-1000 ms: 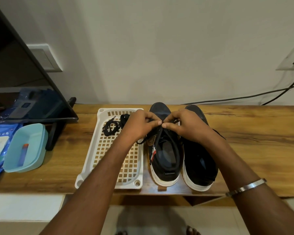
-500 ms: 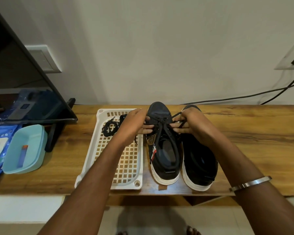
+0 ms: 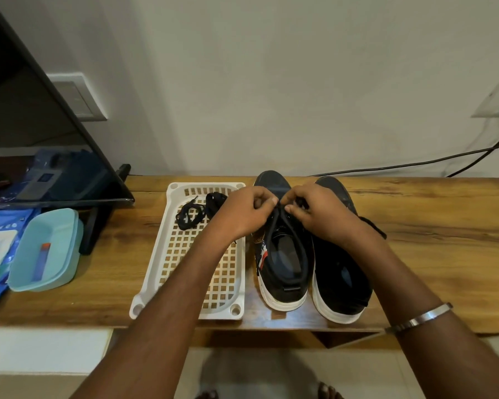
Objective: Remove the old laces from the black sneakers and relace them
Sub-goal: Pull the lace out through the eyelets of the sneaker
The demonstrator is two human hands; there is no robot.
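Standing on wooden table: sneakers.

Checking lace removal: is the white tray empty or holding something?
Holding something: black laces lie bunched at the white tray's far end.

Both forearms are bare, with no sleeves in view. A plain silver bangle circles the right wrist. Bare toes show at the near edge.
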